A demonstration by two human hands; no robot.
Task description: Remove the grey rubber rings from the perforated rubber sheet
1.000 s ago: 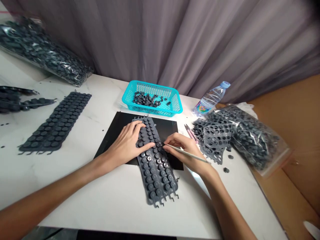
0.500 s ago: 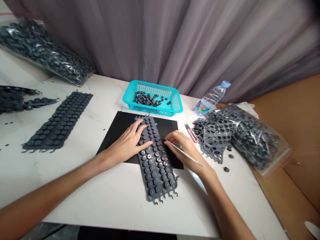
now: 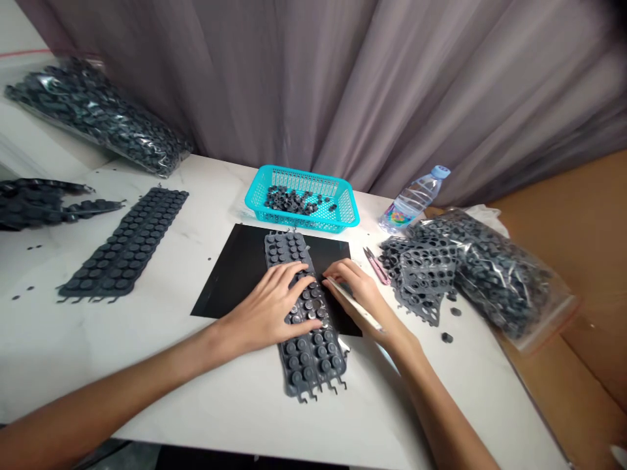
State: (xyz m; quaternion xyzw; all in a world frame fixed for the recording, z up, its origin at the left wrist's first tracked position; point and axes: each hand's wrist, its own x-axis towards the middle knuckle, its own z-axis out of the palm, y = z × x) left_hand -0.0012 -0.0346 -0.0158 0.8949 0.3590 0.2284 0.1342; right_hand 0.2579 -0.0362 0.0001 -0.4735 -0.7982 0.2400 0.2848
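A dark grey rubber strip (image 3: 321,356) covered in rows of round buttons lies lengthwise in front of me, partly on a black sheet (image 3: 225,274). Across its middle rests my left hand (image 3: 274,300), open, fingers and thumb spread over the buttons. A few buttons near the thumb have shiny metallic-looking tops. Beside the strip's right edge, my right hand (image 3: 357,290) is closed around a slim white stick-like tool (image 3: 360,310). The tool slants back over the hand toward the wrist; its front tip is hidden by the fingers.
A turquoise basket (image 3: 350,212) of small dark pieces stands behind the black sheet. Rightward are pink-handled snips (image 3: 377,266), perforated rubber sheets (image 3: 424,274), a water bottle (image 3: 414,199) and a filled bag (image 3: 499,274). Another button strip (image 3: 127,241) and a large bag (image 3: 108,121) lie left.
My left hand has slid toward me along the strip, uncovering its far end. My right hand stays beside the strip with the tool. The view has shifted slightly.
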